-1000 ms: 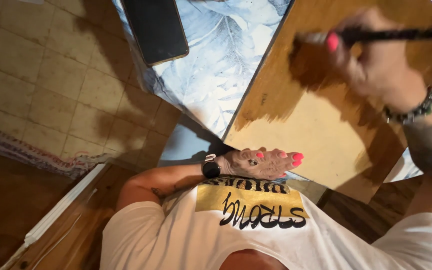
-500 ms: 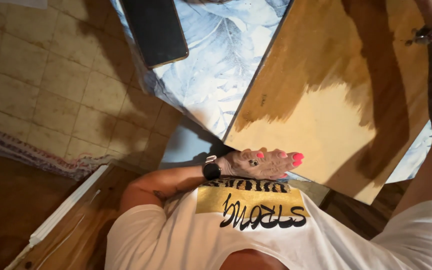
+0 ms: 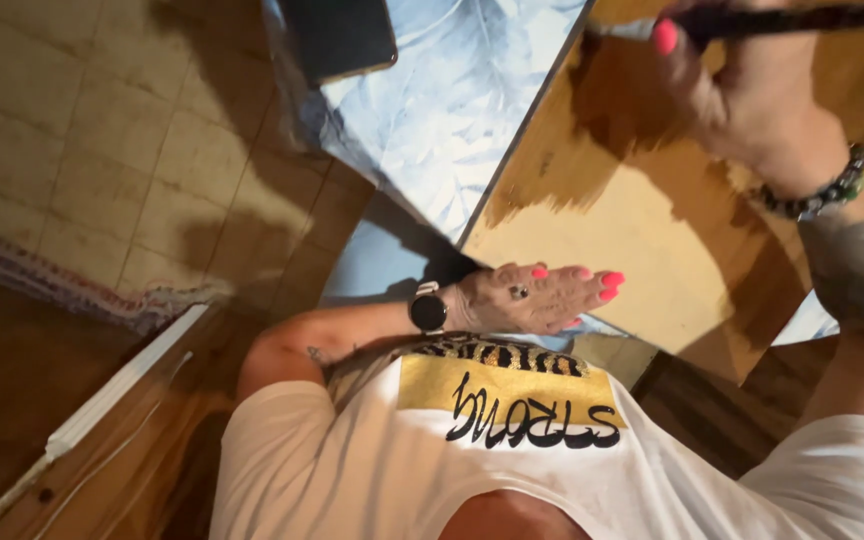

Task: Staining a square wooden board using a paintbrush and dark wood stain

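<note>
Back over the board's (image 3: 652,230) far edge, right hand (image 3: 752,110) grips the brush (image 3: 802,18); left hand (image 3: 537,298) lies flat, released, on its near edge. Wet stain could smear that palm.

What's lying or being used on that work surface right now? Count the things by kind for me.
Wooden board, partly stained: 1
Paintbrush, held by the right hand: 1
Dark flat device on the blue patterned sheet: 1
Blue patterned sheet: 1
Wristwatch by the left hand: 1
Bead bracelet: 1
Total: 6
</note>
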